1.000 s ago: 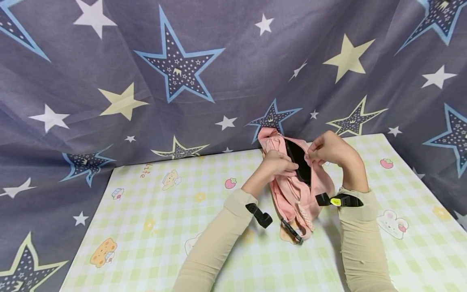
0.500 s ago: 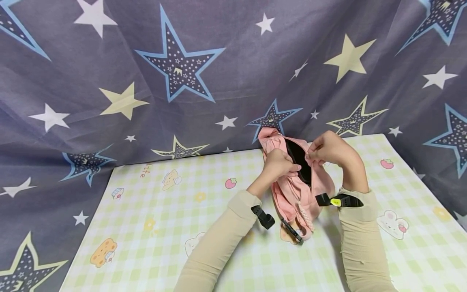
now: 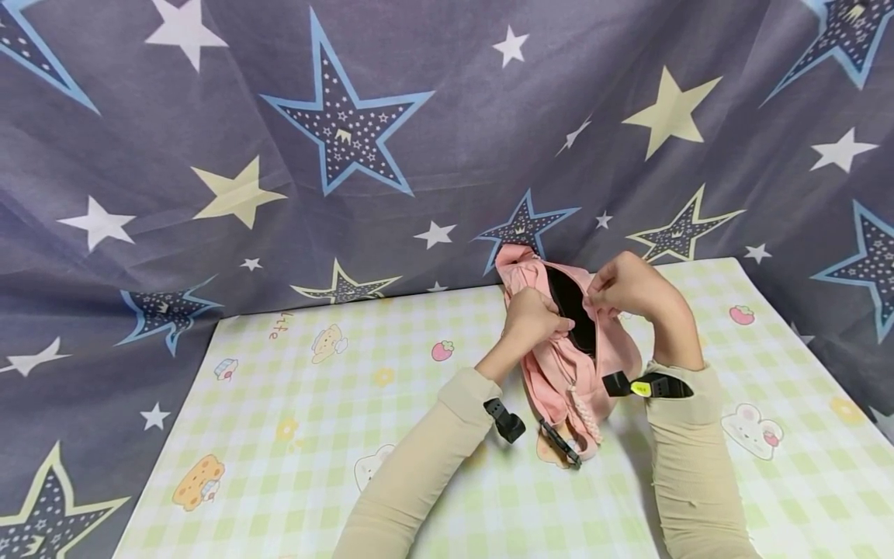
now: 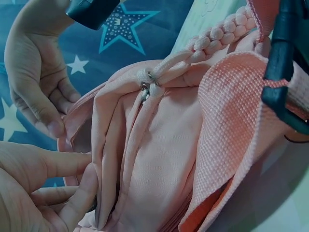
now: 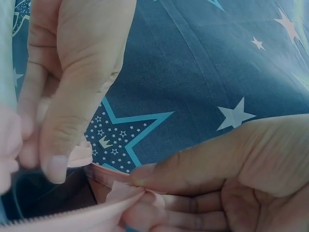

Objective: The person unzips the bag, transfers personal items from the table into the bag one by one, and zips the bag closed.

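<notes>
A pink fabric bag (image 3: 615, 353) lies near the back of the table, its zipped mouth spread wide. My left hand (image 3: 532, 317) pinches the left edge of that mouth between thumb and fingers, as the left wrist view shows. On the opposite edge, my right hand (image 3: 632, 287) pinches the cloth by the zip; its thumb and fingers (image 5: 193, 169) show plainly in the right wrist view. Between the hands the inside looks black, with a dark curved edge (image 5: 18, 193) that I cannot identify. A braided pink zip pull (image 4: 219, 36) hangs on the bag's front.
A black buckle (image 3: 559, 444) on the bag's strap lies toward me on the checked tablecloth (image 3: 293, 419). Behind the table hangs a dark star-patterned curtain (image 3: 391, 233), close to the bag's far end. Both wrists wear black camera straps.
My left hand has shifted slightly to the right, its thumb further over the bag's mouth. Less of the flat black surface inside can be made out. My right hand has kept its hold.
</notes>
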Motion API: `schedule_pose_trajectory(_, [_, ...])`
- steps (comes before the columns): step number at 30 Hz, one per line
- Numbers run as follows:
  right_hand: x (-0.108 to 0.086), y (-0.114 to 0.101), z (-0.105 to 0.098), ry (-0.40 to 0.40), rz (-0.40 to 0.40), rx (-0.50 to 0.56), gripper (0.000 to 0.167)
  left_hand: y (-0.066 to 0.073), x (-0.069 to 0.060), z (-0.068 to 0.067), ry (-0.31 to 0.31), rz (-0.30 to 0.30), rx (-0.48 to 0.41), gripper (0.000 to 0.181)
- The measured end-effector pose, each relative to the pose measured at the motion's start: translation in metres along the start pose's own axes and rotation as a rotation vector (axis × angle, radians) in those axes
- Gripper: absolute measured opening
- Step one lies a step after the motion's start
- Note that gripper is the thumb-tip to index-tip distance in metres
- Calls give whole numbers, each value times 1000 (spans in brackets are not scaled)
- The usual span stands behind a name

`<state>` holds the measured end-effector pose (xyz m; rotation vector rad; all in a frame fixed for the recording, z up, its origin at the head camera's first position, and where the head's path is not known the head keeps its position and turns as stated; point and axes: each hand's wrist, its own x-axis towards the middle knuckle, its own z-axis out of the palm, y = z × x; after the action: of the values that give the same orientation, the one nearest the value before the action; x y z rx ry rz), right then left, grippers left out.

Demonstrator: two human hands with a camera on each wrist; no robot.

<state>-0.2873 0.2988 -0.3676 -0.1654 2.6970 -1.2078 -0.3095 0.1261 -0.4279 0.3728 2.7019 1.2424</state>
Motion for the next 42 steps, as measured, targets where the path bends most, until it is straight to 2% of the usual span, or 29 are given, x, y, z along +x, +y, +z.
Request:
schedule_pose_trajectory(8, [5,-3,6,11,-33,-131,7,-3,1,0,24,39,29,30])
schedule_pose_trajectory(12, [7,-3,10,-7,-28,-161,7,-7,1,-3,-30,50,-27,26])
schedule_pose_trajectory(15, [6,-4,11,-34,-33,-159,7,-9,-6,-10,-79,11,-147,16])
schedule_pose_trajectory(17, [5,-6,11,-46,-43,-166,7,-10,-11,-16,-87,-23,-194,12])
schedule_pose_trajectory(21, [3,-8,10,-75,-44,-176,8,-11,-21,-26,-110,-114,-190,17])
schedule_pose_trajectory(24, [2,-9,10,-90,-14,-173,9,-14,-27,-30,-192,-195,-229,19])
schedule_pose_trajectory(26, [2,-8,13,-97,-1,-177,9,-17,-33,-31,-268,-239,-287,17])
schedule_pose_trajectory(30, [2,-8,16,-118,4,-206,10,-22,-44,-30,-414,-267,-332,17])
schedule_pose_trajectory(32, [4,-11,14,-129,6,-241,10,-22,-46,-28,-466,-276,-298,19])
schedule_pose_trajectory(37, [21,-26,7,-139,-1,-392,12,-24,-51,-25,-524,-285,-251,26])
schedule_pose_trajectory(42, [49,-34,2,-148,-99,-496,11,-26,-58,-20,-584,-294,-310,22])
